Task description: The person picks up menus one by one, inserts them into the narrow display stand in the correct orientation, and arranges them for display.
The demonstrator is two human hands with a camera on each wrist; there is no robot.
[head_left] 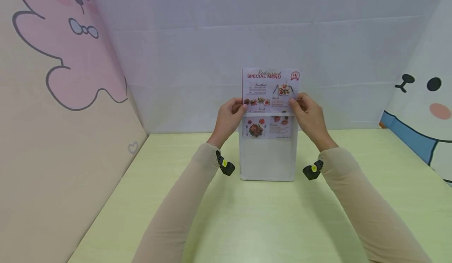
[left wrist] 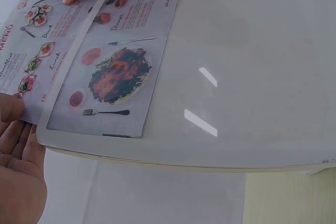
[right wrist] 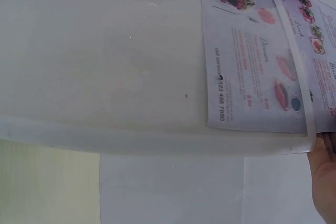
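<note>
A printed restaurant menu sheet [head_left: 261, 92] stands partly inside a clear-fronted white display frame [head_left: 268, 159], its lower part showing through the front and its upper part sticking out above the top rim. My left hand [head_left: 228, 118] pinches the sheet's left edge just above the rim, thumb in front. On the opposite edge my right hand [head_left: 310, 116] pinches it the same way. In the left wrist view the dinner plate picture [left wrist: 119, 74] lies behind the clear front. The right wrist view shows the sheet's bottom edge partway down the frame, with the phone line printed near it.
The frame stands upright on a pale yellow-green table [head_left: 261, 224], near a white cloth backdrop [head_left: 212, 59]. Side panels carry a pink cartoon bear [head_left: 77, 59] at left and a white cartoon face [head_left: 423, 98] at right. Black wrist cameras hang under both sleeves.
</note>
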